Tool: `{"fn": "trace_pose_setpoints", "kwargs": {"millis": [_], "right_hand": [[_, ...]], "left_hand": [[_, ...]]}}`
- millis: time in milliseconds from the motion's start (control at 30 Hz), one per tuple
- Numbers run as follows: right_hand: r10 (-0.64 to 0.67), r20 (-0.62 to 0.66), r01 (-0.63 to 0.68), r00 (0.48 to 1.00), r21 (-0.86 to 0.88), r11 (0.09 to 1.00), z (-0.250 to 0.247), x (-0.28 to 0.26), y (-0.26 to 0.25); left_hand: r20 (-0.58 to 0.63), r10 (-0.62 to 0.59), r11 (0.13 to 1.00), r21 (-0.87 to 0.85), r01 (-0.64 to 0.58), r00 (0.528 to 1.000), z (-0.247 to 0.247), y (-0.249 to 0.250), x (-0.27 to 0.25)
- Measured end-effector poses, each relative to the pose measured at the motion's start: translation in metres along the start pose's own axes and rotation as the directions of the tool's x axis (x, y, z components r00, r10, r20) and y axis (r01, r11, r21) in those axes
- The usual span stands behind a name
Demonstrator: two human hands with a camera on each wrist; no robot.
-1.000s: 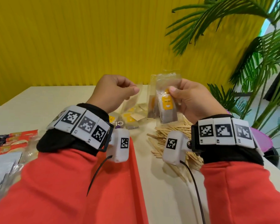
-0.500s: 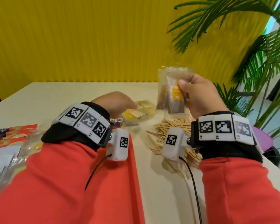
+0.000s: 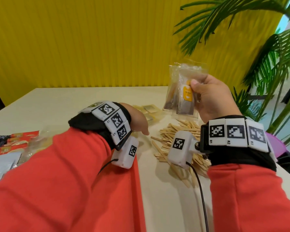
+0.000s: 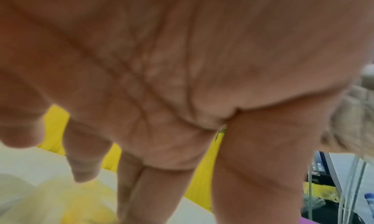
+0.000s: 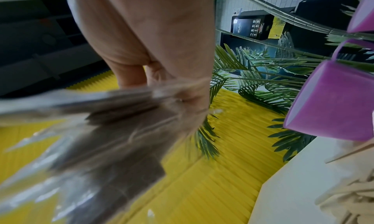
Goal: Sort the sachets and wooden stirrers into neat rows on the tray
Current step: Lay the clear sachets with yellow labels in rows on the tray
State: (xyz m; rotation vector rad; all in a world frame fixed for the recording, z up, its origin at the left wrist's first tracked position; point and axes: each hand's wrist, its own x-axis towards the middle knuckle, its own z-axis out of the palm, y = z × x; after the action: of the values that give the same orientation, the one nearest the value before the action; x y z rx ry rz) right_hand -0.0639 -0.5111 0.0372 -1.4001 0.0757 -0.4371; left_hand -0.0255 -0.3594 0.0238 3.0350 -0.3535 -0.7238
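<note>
My right hand [image 3: 206,96] is raised above the table and pinches a bunch of clear-wrapped tea sachets [image 3: 182,94] with a yellow tag; the same sachets [image 5: 105,131] show blurred in the right wrist view. Below it lies a loose pile of wooden stirrers [image 3: 179,141]. My left hand [image 3: 137,123] hangs low over the table with straight fingers [image 4: 85,155] and holds nothing. More clear sachets [image 3: 149,111] lie flat just beyond it. The red tray [image 3: 137,181] edge shows beside my left sleeve.
Red, black and silver sachets [image 3: 8,144] lie at the left. A purple pot [image 3: 274,148] with a palm plant [image 3: 266,56] stands off the table's right edge. A yellow ribbed wall [image 3: 90,44] runs behind the table.
My left hand let go of the sachets and dropped toward the table. My right hand lifted the bunch of tea sachets higher and to the right.
</note>
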Motion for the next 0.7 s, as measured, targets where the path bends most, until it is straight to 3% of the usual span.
{"fn": "trace_pose_setpoints", "kwargs": {"millis": [167, 233, 300, 367, 467, 600, 700], "right_hand": [[-0.01, 0.009, 0.009, 1.0, 0.008, 1.0, -0.003, 0.0, 0.0], [-0.023, 0.022, 0.023, 0.999, 0.001, 1.0, -0.003, 0.001, 0.001], [-0.031, 0.035, 0.032, 0.999, -0.02, 0.999, -0.004, 0.001, 0.002], [-0.034, 0.054, 0.036, 0.998, -0.048, 0.998, -0.004, 0.001, 0.003], [-0.036, 0.103, 0.042, 0.994, -0.064, 0.997, 0.0, -0.002, 0.002], [-0.026, 0.195, 0.058, 0.98, -0.162, 0.985, 0.006, -0.005, 0.001], [-0.027, 0.26, 0.083, 0.965, -0.206, 0.975, 0.014, -0.007, 0.003]], "left_hand": [[-0.093, 0.053, 0.993, 0.114, -0.042, 0.994, -0.002, 0.005, 0.0], [-0.157, 0.07, 0.996, 0.057, -0.062, 0.985, -0.006, -0.003, 0.001], [-0.304, 0.092, 0.987, -0.097, -0.127, 0.948, -0.015, -0.012, -0.001], [-0.464, 0.091, 0.929, -0.278, -0.242, 0.881, -0.024, -0.019, -0.007], [-0.615, 0.103, 0.823, -0.389, -0.414, 0.782, -0.033, -0.026, -0.011], [-0.687, 0.142, 0.687, -0.45, -0.57, 0.713, -0.037, -0.025, -0.015], [-0.716, 0.181, 0.521, -0.512, -0.683, 0.675, -0.036, -0.02, -0.015]]}}
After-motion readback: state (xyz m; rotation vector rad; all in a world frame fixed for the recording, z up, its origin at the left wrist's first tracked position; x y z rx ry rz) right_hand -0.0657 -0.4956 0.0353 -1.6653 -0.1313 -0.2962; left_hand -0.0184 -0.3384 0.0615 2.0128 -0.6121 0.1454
